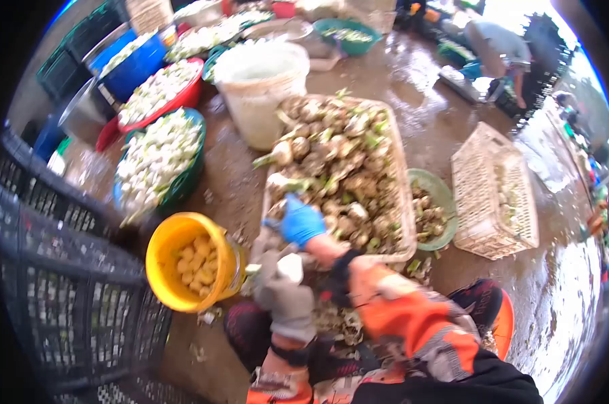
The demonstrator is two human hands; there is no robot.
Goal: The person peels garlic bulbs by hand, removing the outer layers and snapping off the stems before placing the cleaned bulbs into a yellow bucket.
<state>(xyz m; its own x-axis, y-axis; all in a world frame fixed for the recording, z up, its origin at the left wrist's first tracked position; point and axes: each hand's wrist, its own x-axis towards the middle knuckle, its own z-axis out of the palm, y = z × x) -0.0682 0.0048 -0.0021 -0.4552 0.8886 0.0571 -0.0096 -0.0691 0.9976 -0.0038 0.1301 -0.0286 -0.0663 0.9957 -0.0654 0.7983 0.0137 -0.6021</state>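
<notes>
My left hand (287, 299), in a grey glove, is closed around a white peeled bulb (290, 267) at the lower middle. Just above it, my right hand (302, 221), in a blue glove, reaches over the near left part of a pale crate (410, 222). Its fingers look closed on something small, which blur hides. Brown, soil-covered bulbs (345, 161) with cut green stems are heaped in the crate. To the left, a yellow bucket (156, 266) holds several pale, rounded pieces (198, 264).
A white bucket (254, 111) stands behind the crate. Red (195, 91) and green (196, 161) tubs of white bulbs lie left. Black crates (62, 276) line the left edge. Right are a green bowl (446, 195) and a slatted crate (479, 215). A person (496, 47) bends down far right.
</notes>
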